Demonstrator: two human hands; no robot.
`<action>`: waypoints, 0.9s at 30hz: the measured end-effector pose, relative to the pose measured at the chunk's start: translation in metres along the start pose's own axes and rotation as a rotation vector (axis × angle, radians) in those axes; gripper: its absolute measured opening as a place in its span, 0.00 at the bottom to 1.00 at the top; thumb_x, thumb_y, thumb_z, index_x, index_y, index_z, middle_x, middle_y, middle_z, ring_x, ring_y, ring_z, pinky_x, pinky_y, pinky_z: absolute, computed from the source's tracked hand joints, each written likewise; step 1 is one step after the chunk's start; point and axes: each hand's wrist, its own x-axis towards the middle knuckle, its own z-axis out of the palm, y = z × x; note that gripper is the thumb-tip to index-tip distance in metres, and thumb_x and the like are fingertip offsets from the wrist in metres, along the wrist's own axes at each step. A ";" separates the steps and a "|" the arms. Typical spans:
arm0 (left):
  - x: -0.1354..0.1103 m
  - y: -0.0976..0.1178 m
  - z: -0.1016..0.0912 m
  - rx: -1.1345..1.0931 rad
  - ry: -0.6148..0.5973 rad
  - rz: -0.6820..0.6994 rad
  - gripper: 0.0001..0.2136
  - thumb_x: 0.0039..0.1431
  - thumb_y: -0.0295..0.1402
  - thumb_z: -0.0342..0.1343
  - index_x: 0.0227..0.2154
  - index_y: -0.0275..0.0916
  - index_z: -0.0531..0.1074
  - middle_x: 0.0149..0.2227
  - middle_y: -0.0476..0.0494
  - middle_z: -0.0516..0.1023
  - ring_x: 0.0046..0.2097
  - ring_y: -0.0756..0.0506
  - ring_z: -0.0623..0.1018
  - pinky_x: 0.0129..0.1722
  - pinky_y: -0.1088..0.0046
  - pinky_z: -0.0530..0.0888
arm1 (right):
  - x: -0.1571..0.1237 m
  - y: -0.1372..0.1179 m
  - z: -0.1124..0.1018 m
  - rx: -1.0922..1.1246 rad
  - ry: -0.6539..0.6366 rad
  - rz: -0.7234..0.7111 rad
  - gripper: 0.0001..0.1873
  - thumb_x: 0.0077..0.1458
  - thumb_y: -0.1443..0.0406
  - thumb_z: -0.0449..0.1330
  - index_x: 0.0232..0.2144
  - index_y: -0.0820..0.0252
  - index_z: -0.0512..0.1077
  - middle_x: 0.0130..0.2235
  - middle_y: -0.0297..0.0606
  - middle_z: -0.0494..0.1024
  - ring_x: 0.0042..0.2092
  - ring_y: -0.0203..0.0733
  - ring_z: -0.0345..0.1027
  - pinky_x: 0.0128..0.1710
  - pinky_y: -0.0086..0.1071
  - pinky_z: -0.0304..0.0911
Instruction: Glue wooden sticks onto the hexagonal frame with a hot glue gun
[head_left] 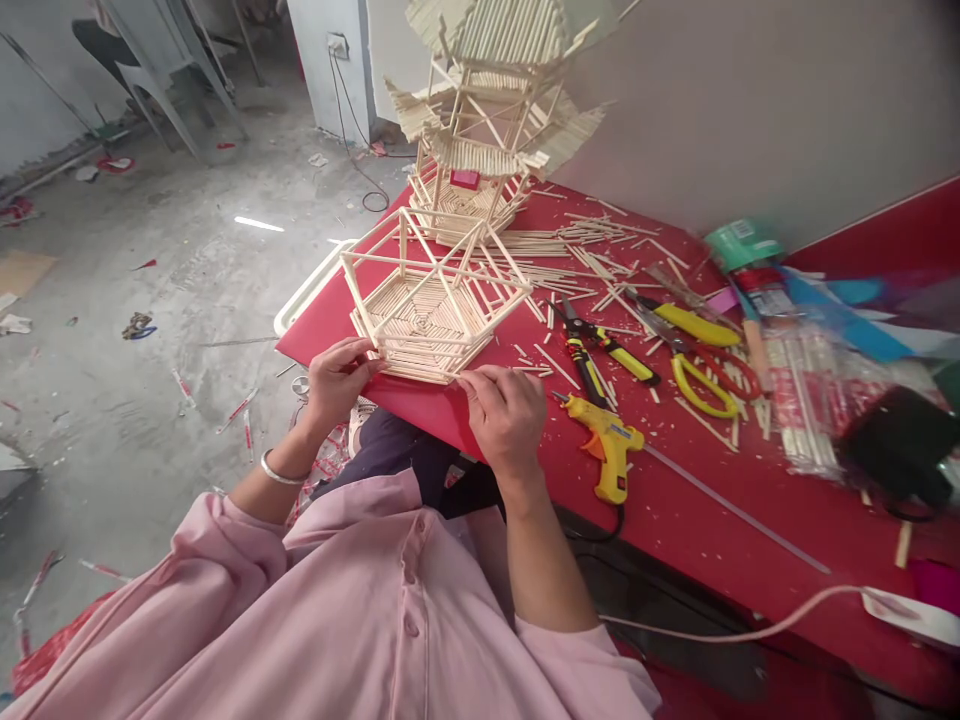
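Observation:
A six-sided frame of thin wooden sticks (421,322), with a woven-looking floor and raised posts, stands near the table's front edge. My left hand (339,378) pinches its near left corner, thumb and fingers together. At the near right corner, my right hand (508,408) is closed, its thumb and forefinger at the end of the front rim. Whether a loose stick lies between the fingertips is too small to tell. Just behind rises a tiered stick pagoda (480,130) with flared roofs, its top cut off by the picture edge.
Loose sticks (592,235) are strewn over the red table (697,500). To the right lie a yellow glue gun (611,440), pliers (600,345), yellow-handled scissors (701,385) and bagged sticks (806,400). A cable (735,632) crosses the front edge. Scraps litter the concrete floor (195,260).

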 end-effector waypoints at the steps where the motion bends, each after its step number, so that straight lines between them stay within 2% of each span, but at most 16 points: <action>1: 0.000 0.000 0.000 0.003 0.000 0.010 0.07 0.49 0.36 0.67 0.25 0.39 0.79 0.27 0.47 0.77 0.27 0.51 0.71 0.26 0.75 0.69 | 0.000 0.000 0.000 -0.001 0.009 -0.004 0.08 0.65 0.62 0.57 0.40 0.54 0.76 0.37 0.37 0.80 0.39 0.38 0.70 0.44 0.35 0.55; 5: -0.001 0.000 0.000 0.017 -0.002 -0.004 0.07 0.47 0.37 0.68 0.25 0.39 0.79 0.29 0.46 0.79 0.28 0.50 0.73 0.28 0.74 0.70 | 0.002 0.000 0.001 0.023 0.046 -0.024 0.07 0.65 0.63 0.58 0.39 0.55 0.76 0.37 0.37 0.80 0.38 0.38 0.70 0.43 0.34 0.55; 15: -0.002 0.002 0.003 -0.003 0.028 0.017 0.07 0.49 0.38 0.67 0.25 0.40 0.80 0.30 0.45 0.81 0.31 0.48 0.77 0.32 0.72 0.74 | 0.001 0.001 0.004 0.030 0.040 -0.008 0.06 0.64 0.63 0.58 0.39 0.55 0.76 0.37 0.37 0.80 0.39 0.38 0.70 0.44 0.34 0.57; 21: -0.001 0.002 0.001 0.027 0.015 0.010 0.07 0.48 0.38 0.67 0.25 0.40 0.80 0.30 0.45 0.81 0.30 0.48 0.76 0.31 0.72 0.74 | -0.001 0.002 0.004 0.057 -0.011 0.025 0.07 0.65 0.62 0.57 0.40 0.55 0.76 0.38 0.38 0.80 0.40 0.39 0.71 0.45 0.35 0.56; 27: -0.002 0.003 0.002 0.032 0.020 0.016 0.06 0.49 0.37 0.66 0.24 0.40 0.80 0.30 0.45 0.81 0.30 0.48 0.76 0.31 0.73 0.73 | 0.001 0.001 0.002 0.061 0.022 0.007 0.07 0.65 0.62 0.58 0.39 0.55 0.76 0.37 0.38 0.80 0.39 0.38 0.70 0.45 0.34 0.57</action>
